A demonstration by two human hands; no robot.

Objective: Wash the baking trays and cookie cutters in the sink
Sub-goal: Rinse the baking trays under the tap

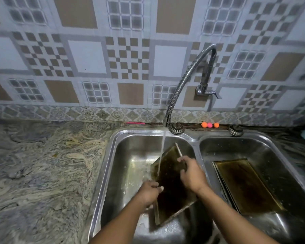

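Marble ctr (42,164); 3 sm balls (209,125); pink stick (135,123).

1. Two baking trays were in view: one tilted tray (173,187) and one flat tray (245,185).
2. The sink had two basins, a left basin (128,155) and a right basin (271,155), with one tray in each.
3. There was one faucet (187,74), with one stream of water (163,147).
4. Two strainer plugs (176,128) (235,130) sat on the sink's back rim.
5. Three small balls lay by the wall: two orange (204,124) (216,125) and one pink (209,125).
6. There was one pink stick (136,123).
7. Two hands showed, the left hand (149,193) and the right hand (192,175), each gripping the tilted tray.
8. There was one counter (42,164).
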